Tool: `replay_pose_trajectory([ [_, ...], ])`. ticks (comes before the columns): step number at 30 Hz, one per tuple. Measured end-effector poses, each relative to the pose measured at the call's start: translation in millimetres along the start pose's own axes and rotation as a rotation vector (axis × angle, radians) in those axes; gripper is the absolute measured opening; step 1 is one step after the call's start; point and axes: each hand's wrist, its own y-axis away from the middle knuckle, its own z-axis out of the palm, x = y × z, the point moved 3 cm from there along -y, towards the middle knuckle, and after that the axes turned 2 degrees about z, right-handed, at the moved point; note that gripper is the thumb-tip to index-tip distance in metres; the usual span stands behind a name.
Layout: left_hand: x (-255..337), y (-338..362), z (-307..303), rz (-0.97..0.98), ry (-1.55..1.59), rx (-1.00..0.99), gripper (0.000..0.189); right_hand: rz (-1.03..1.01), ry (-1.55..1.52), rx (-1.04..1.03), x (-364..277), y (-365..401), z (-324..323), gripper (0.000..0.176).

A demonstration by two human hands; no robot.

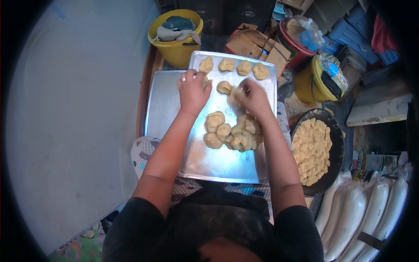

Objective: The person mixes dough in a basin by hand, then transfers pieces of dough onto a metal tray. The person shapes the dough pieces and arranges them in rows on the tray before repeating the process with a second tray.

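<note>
Pale yellow dough (214, 121) sits heaped in the middle of the metal tray (209, 165), and four lumps (226, 65) line the far edge! Over on the tray's left side, the left hand (193, 92) curls its fingers over another lump (206, 80); gripping or merely touching, I can't tell. Right hand (254, 99), blurred, pinches a piece (235, 97) just beside a lone ball (224, 87). Out right, a black pan (337, 144) holds plenty more pieces (312, 150); past the tray, a yellow bucket (174, 53) and a carton (245, 43)!
</note>
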Motion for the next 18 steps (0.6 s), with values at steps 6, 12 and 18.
replay_pose_trajectory([
  [6,34,-8,28,0.252,0.073,-0.453,0.024,0.018,0.074,0.065,20,-17,-1,0.044],
  [12,19,-13,38,0.255,0.224,-0.349,0.027,-0.040,0.063,-0.335,29,39,-22,0.039],
  [18,55,-12,42,0.480,0.243,-0.353,0.025,0.084,-0.080,0.168,62,-7,-39,0.026],
])
